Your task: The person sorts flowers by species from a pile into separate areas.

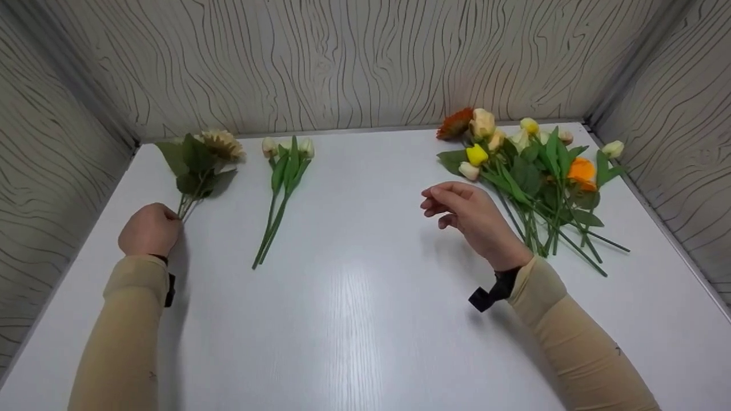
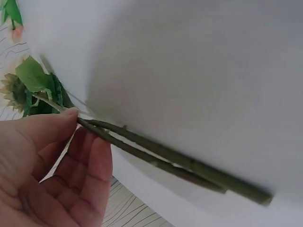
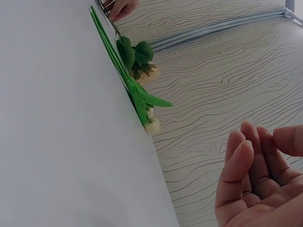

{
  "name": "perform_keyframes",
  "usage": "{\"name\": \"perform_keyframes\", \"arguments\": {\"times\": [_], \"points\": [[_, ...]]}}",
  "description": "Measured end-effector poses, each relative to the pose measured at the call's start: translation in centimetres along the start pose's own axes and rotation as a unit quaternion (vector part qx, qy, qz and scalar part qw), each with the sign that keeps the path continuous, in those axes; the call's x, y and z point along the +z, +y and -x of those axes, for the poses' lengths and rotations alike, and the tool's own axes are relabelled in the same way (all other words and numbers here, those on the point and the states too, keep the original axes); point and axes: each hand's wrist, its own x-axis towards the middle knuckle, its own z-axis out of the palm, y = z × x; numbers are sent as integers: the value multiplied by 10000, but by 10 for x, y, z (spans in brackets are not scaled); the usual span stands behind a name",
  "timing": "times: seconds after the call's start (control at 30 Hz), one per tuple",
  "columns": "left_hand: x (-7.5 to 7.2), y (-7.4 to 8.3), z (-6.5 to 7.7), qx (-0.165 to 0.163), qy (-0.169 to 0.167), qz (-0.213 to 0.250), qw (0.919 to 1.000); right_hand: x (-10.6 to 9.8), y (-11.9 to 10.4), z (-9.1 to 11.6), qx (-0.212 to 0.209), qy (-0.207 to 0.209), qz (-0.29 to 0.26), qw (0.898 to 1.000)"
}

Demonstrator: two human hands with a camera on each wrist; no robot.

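Observation:
At the left of the head view, my left hand (image 1: 149, 230) pinches two green stems (image 2: 189, 168) between thumb and fingers. Their upper end carries dark green leaves (image 1: 197, 154) and a cream sunflower bloom (image 1: 224, 145) at the back of the table; whether a second bloom hides behind the leaves I cannot tell. The lower stem ends stick out past my fingers in the left wrist view. My right hand (image 1: 471, 220), fingers loosely curved and holding nothing, hovers over the table beside a pile of mixed flowers (image 1: 522, 171).
Two pale tulips (image 1: 291, 171) lie side by side right of the sunflower. In the right-hand pile are an orange flower (image 1: 582, 172), a rust-red bloom (image 1: 455, 124) and yellow tulips (image 1: 476, 154), stems crossing. Wood-patterned panels (image 1: 354, 63) enclose the white table (image 1: 342, 319).

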Motion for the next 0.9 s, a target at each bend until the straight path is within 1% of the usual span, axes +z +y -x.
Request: {"name": "perform_keyframes", "arguments": {"times": [0.17, 0.33, 0.47, 0.57, 0.63, 0.73, 0.8, 0.9], "points": [[0, -3, -2, -170, -41, -37, 9998, 0, 0, 0, 4, -40, 34, 10000], [-3, -4, -2, -179, -61, 21, 9998, -1, 0, 0, -6, -26, 55, 10000], [-5, -1, 0, -235, -86, 72, 9997, -2, 0, -1, -37, -22, 83, 10000], [-7, 6, 1, -299, -63, 92, 9995, -2, 1, -1, -11, -16, 96, 10000], [-8, 14, 1, -262, 0, 146, 9996, -3, 2, -2, 24, -7, 117, 9999], [-6, 37, 1, 23, 234, 324, 9992, -5, 2, -3, 50, 33, 188, 9998], [-3, 58, 2, 335, 362, 481, 9976, -9, 2, -5, 52, 87, 234, 9997], [8, 99, 11, 974, 538, 705, 9913, -16, 2, -7, 45, 193, 276, 9994]]}}
